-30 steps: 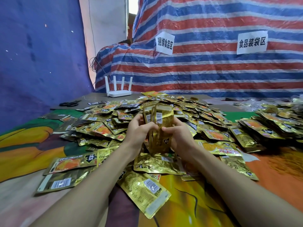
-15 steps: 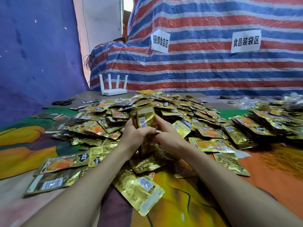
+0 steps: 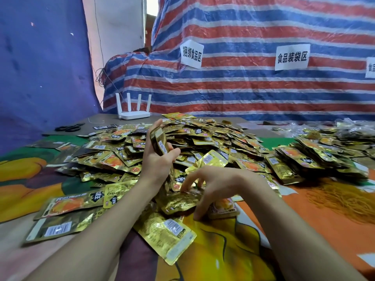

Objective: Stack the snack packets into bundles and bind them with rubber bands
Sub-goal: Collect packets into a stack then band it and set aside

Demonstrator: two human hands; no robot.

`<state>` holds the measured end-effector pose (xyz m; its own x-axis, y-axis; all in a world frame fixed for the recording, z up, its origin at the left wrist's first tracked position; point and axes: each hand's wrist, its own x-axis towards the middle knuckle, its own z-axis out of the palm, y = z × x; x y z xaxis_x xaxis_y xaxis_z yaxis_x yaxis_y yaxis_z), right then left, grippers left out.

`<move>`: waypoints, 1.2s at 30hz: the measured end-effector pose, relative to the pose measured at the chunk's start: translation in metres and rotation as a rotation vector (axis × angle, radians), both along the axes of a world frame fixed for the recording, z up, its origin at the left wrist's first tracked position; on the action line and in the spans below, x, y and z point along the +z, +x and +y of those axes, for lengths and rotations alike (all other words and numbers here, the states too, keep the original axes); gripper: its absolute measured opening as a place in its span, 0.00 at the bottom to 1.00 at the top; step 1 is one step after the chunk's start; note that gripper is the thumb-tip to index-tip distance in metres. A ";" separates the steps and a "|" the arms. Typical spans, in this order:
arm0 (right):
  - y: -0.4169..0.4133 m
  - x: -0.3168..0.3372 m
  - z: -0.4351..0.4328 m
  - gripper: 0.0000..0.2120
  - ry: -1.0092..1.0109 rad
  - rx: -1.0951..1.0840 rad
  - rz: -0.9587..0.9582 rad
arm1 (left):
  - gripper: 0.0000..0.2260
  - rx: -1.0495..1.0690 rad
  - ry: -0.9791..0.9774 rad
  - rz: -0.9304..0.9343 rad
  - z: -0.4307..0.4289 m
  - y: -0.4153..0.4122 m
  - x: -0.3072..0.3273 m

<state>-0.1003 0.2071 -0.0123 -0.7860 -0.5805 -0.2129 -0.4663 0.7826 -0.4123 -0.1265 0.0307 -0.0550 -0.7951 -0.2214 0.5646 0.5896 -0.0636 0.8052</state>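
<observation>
A big heap of gold snack packets (image 3: 203,138) covers the middle of the table. My left hand (image 3: 157,161) holds a small upright stack of packets (image 3: 160,141) on edge above the heap's near side. My right hand (image 3: 211,185) is lower and to the right, fingers spread and curled down onto a loose crumpled packet (image 3: 178,201) lying flat. A loose mass of yellow rubber bands (image 3: 343,199) lies on the orange cloth at the right. I cannot tell whether the right hand has lifted anything.
Bundled packets (image 3: 304,157) are piled at the right. Loose packets (image 3: 67,205) lie at the near left and one (image 3: 168,238) between my forearms. A white router (image 3: 134,112) and black scissors (image 3: 69,127) sit at the back left. A striped tarp (image 3: 263,88) walls the far side.
My hands have separated. The left hand kept the upright stack and lifted it slightly, while the right hand let go and dropped down to the loose packets on the table.
</observation>
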 end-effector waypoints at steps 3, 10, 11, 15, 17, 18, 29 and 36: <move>-0.002 -0.003 -0.006 0.19 -0.059 0.005 0.116 | 0.33 0.003 -0.016 0.006 -0.002 0.001 0.000; -0.004 -0.005 0.002 0.05 -0.555 -0.048 0.532 | 0.28 -0.150 -0.178 -0.076 0.004 0.009 0.006; -0.005 -0.005 0.002 0.05 -0.605 -0.055 0.601 | 0.30 -0.210 -0.170 -0.106 0.004 0.009 0.007; -0.007 -0.006 -0.002 0.11 -0.817 -0.110 0.774 | 0.43 -0.298 -0.272 -0.133 0.010 0.014 0.009; -0.006 -0.007 -0.002 0.16 -0.870 -0.073 0.825 | 0.46 -0.326 -0.283 -0.146 0.013 0.016 0.009; -0.005 -0.007 -0.003 0.17 -0.910 -0.048 0.806 | 0.46 -0.355 -0.266 -0.149 0.014 0.016 0.009; 0.017 -0.001 0.033 0.13 -0.772 -0.281 0.802 | 0.34 -0.389 -0.205 0.016 0.025 0.033 0.007; 0.044 0.018 0.166 0.11 0.048 -0.764 0.487 | 0.35 -0.341 -0.408 0.113 0.026 0.036 -0.001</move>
<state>-0.0562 0.3729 0.0058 -0.9626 0.1372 0.2335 0.0731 0.9618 -0.2640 -0.0901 0.0570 -0.0557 -0.7130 0.2939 0.6366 0.6742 0.0381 0.7375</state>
